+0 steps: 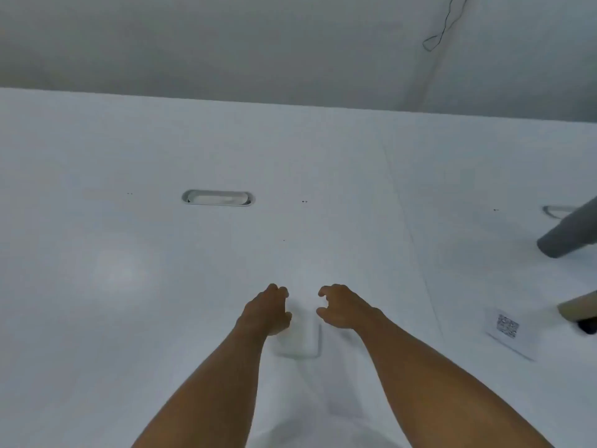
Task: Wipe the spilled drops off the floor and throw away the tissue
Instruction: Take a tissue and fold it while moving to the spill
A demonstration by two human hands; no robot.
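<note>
A white square tissue [302, 339] lies flat on the white table [129, 286], blurred and hard to tell from the surface. My left hand [268, 310] hovers at its left edge with fingers curled, the thumb touching or just above the tissue. Just right of the tissue's top edge, my right hand [342, 308] has its fingers curled and apart, holding nothing. The grey floor [226, 43] shows beyond the table's far edge. I see no drops on it.
An oval cable slot [218, 198] is set in the table ahead, with another one [555, 211] at the far right. A grey tube [568, 234], a beige tube [581, 307] and a QR-code card [507, 326] lie at the right. A thin black cable [442, 27] hangs at the back.
</note>
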